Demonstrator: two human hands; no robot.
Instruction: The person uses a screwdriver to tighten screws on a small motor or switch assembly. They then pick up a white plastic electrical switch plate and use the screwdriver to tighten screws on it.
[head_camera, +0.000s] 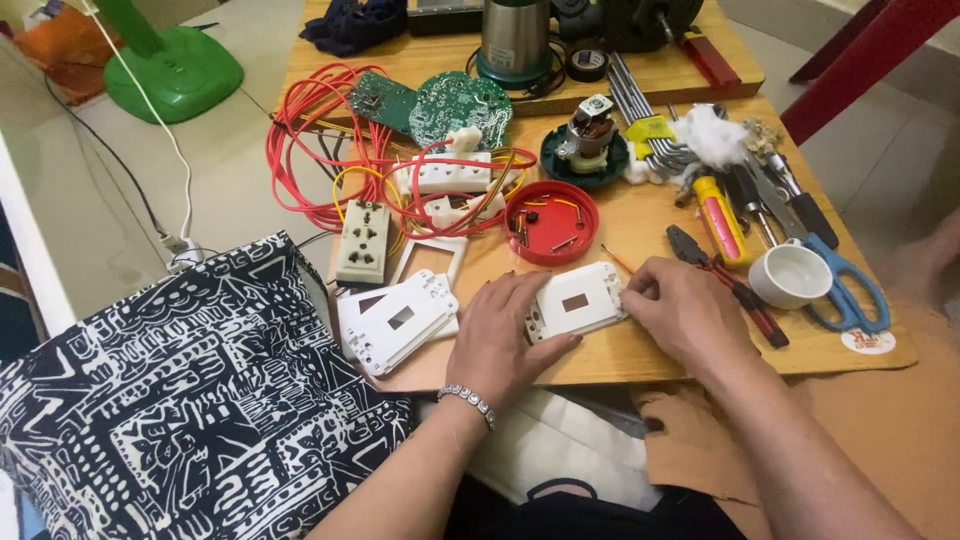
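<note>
A white switch plate (577, 299) with a small rectangular hole lies on the wooden board (640, 350) in front of me. My left hand (503, 335) grips its left end, fingers curled round the edge. My right hand (680, 308) pinches its right edge. A thin orange stick (615, 259) pokes out from behind the plate near my right fingers. Two more white plates (398, 321) are stacked just left of my left hand.
A red round lid (551, 222) with small parts, a beige socket (364, 241), red and yellow wires (320, 150), green circuit boards (445, 106), pliers (725, 283), a yellow screwdriver (720, 218), a white cup (790, 275) and blue scissors (845, 290) crowd the board.
</note>
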